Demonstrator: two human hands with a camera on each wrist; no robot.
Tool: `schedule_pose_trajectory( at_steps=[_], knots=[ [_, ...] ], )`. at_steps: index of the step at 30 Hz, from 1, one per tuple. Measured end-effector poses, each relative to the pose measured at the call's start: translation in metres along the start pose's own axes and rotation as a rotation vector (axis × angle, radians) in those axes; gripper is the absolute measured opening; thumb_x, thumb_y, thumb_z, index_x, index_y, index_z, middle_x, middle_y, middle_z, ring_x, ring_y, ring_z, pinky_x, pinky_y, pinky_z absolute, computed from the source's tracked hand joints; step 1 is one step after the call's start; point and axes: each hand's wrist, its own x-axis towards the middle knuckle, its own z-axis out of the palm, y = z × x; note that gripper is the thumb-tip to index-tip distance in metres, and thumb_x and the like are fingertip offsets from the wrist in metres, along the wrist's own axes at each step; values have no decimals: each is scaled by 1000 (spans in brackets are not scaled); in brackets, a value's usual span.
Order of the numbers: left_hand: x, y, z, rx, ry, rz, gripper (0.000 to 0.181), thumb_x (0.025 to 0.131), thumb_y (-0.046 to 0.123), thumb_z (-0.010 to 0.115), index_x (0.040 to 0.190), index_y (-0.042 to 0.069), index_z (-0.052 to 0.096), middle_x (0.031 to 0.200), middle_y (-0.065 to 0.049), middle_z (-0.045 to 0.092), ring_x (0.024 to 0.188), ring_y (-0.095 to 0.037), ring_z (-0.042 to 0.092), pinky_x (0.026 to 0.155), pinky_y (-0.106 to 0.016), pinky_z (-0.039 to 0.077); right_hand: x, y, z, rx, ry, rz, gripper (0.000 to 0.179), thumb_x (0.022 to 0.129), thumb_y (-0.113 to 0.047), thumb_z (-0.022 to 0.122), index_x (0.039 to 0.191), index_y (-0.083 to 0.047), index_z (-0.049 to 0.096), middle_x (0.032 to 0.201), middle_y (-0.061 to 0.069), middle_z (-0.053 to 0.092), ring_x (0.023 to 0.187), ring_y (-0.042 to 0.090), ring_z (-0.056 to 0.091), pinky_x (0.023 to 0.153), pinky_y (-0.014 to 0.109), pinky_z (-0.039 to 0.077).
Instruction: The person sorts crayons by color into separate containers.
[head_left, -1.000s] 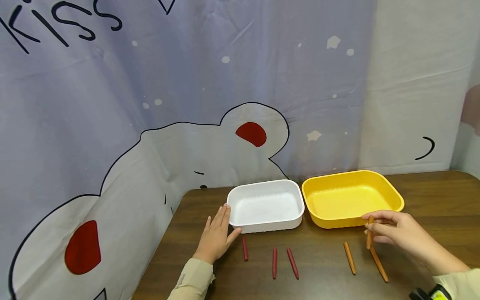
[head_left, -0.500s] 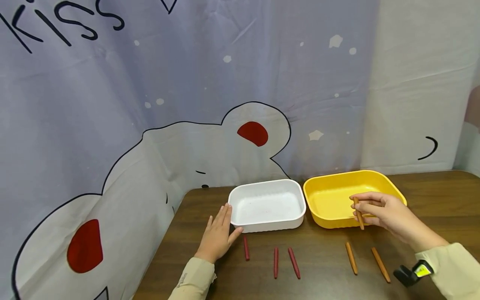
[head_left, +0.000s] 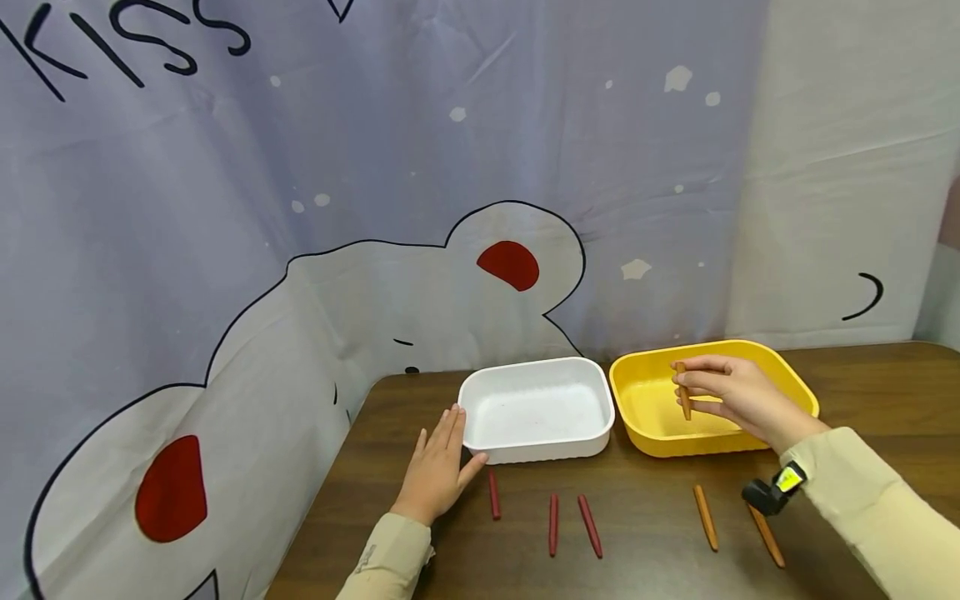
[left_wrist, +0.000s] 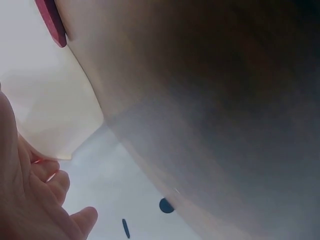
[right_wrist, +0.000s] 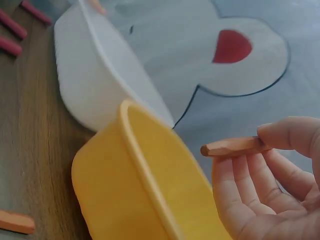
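My right hand [head_left: 731,396] pinches an orange crayon [head_left: 683,392] between thumb and fingers, over the yellow tray [head_left: 697,446]. In the right wrist view the crayon [right_wrist: 232,146] is a short, faceted stick with a blunt end, held above the tray's rim. Two more orange crayons lie on the table: one crayon [head_left: 705,518] by itself, the other crayon [head_left: 768,542] partly covered by the wrist device. My left hand [head_left: 432,475] rests with straight fingers against the left side of the white tray [head_left: 536,454], thumb at its front corner. Inside, the white tray holds nothing.
Three dark red crayons lie on the table in front of the white tray: a left one [head_left: 494,495], a middle one [head_left: 553,525] and a right one [head_left: 590,527]. Behind the wooden table [head_left: 637,533] hangs a printed curtain [head_left: 405,167]. The trays stand side by side near it.
My right hand has lifted the orange crayon from beside another one and carried it up and left over the yellow tray. The left hand stays against the white tray.
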Motion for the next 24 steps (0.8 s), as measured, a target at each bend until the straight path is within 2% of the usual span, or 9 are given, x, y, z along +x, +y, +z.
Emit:
schedule_pose_trajectory(
  at_steps=[5,16,24],
  knots=[
    [0,1,-1,2,2,-2,78,103,50,52,156,-4,32,162,-20,33,150,-35,30,115,-64,28,22,9,5,-98,17,44,51,101,-17,64,138,15,48,108,5,67,94,14,69,84,30,59],
    [1,0,0,3,-9,-13,78,103,51,51,156,-3,32,162,-19,31,150,-34,29,115,-63,28,53,28,24,-318,8,120,38,98,-6,62,124,20,56,100,16,70,82,18,68,75,37,62],
    [0,1,0,8,-2,-10,78,103,50,52,156,-4,32,162,-20,32,150,-35,30,115,-64,28,65,37,43,-487,7,143,28,91,-5,68,109,17,65,76,8,65,63,15,62,59,31,60]
  ],
)
